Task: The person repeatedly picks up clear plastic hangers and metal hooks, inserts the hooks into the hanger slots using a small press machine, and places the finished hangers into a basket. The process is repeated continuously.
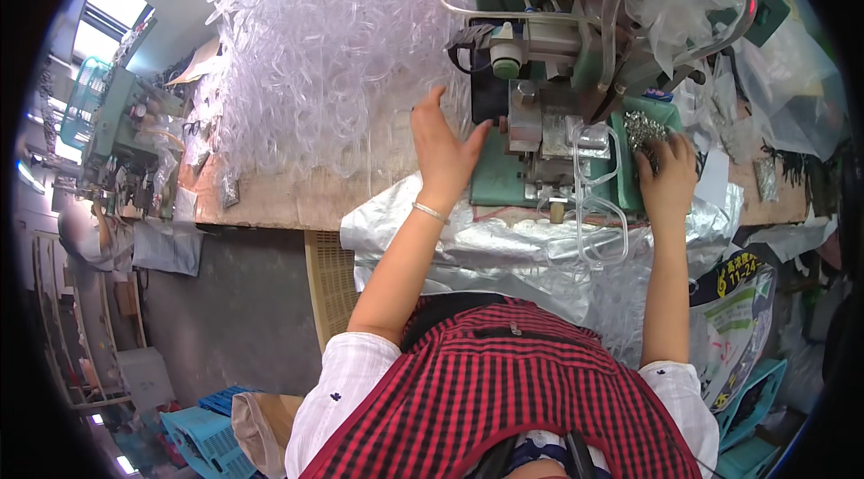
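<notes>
My left hand (444, 148) is open beside a green bench press machine (490, 169), thumb and fingers spread, with nothing in it. Its thumb points at the machine's metal block (525, 119). To the right, my right hand (669, 171) reaches into a green tray (627, 191) of small shiny metal parts (641, 130). Its fingers are bent over the parts; whatever they pinch is hidden. A clear plastic piece with looped strips (617, 245) lies at the machine's working spot and hangs over the table's front edge.
A large heap of clear plastic loops (315, 56) covers the wooden table (261, 200) on the left. Silver sheeting (396, 218) drapes over the front edge. A clear hose (610, 38) arches above the tray. Blue crates (202, 434) stand on the floor, lower left. Another person (85, 232) sits far left.
</notes>
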`<action>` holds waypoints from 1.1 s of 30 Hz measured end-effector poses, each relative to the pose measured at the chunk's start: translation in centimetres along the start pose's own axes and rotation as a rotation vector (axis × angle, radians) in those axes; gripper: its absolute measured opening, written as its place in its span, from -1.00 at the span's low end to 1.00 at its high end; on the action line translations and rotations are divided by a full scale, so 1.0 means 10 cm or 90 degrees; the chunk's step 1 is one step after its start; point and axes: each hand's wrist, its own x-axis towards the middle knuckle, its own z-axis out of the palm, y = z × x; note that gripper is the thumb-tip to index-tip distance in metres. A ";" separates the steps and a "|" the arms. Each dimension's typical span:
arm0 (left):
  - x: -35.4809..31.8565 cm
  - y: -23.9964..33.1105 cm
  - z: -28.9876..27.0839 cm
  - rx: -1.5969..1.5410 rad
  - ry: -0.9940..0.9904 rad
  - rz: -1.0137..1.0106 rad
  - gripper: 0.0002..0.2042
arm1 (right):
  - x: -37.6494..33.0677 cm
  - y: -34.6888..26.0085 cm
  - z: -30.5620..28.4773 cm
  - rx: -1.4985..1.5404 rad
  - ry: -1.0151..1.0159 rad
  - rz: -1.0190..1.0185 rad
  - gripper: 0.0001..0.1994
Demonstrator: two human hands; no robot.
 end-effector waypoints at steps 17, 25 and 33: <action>-0.25 -0.66 -1.12 0.601 -0.271 -0.215 -0.75 | 0.27 -0.28 -0.27 0.553 -0.134 0.345 -0.83; -0.09 -0.99 -1.09 0.288 -0.208 -0.274 -0.77 | 0.37 -0.27 -0.22 0.575 -0.163 0.394 -0.82; 0.63 -0.12 -1.28 0.161 -0.169 -0.075 -0.90 | 0.18 -0.39 -0.72 0.659 -0.087 0.276 -0.89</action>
